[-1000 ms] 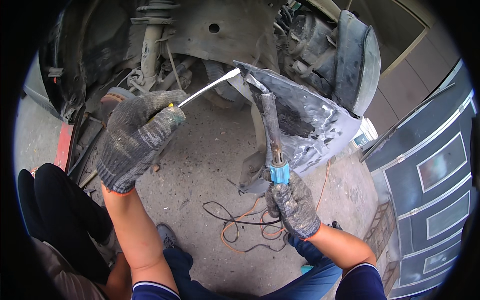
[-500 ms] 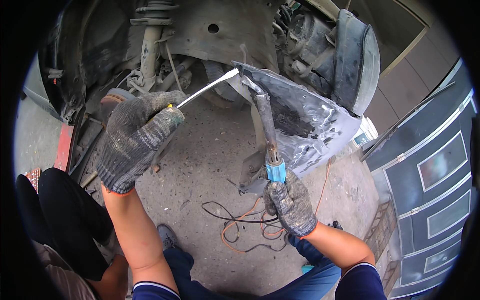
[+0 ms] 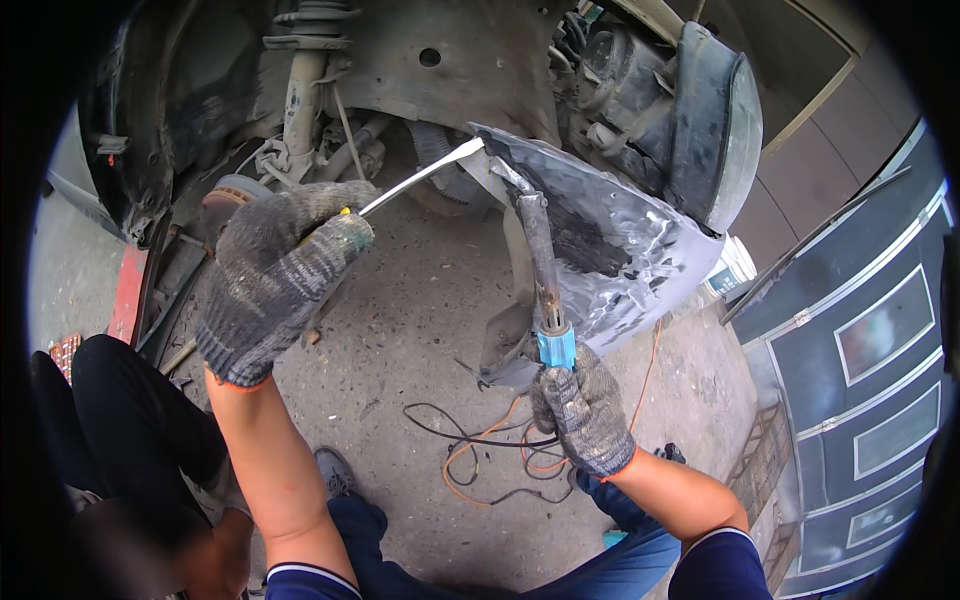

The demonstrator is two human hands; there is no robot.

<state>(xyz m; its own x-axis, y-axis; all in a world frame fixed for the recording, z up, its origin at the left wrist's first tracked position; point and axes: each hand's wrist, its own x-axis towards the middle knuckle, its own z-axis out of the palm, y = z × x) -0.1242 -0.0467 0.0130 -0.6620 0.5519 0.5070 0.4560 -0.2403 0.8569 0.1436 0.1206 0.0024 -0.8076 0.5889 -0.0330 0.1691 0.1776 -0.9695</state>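
Observation:
My left hand (image 3: 285, 275), in a dark knitted glove, is closed around a screwdriver (image 3: 420, 178); its handle is mostly hidden, with a bit of yellow showing. The pale shaft reaches up to the right, and its tip meets the upper left edge of a grey, scuffed car bumper (image 3: 665, 250). My right hand (image 3: 582, 415), gloved too, grips the blue handle of a soldering iron (image 3: 543, 265) held upright. Its bent metal tip touches or nearly touches the bumper's edge, just right of the screwdriver tip. A dark worn patch and shiny smears mark the bumper's face.
Behind hangs the open wheel arch (image 3: 430, 85) with a strut (image 3: 301, 105) and brake disc (image 3: 233, 192). Black and orange cables (image 3: 470, 440) loop over the concrete floor. At left squats another person (image 3: 130, 420) in black trousers. A blue-grey door (image 3: 860, 400) stands right.
Both hands and tools hold nearly the same place, the whole scene shifting only slightly. The person at the lower left has moved, with a blurred dark shape now by their legs.

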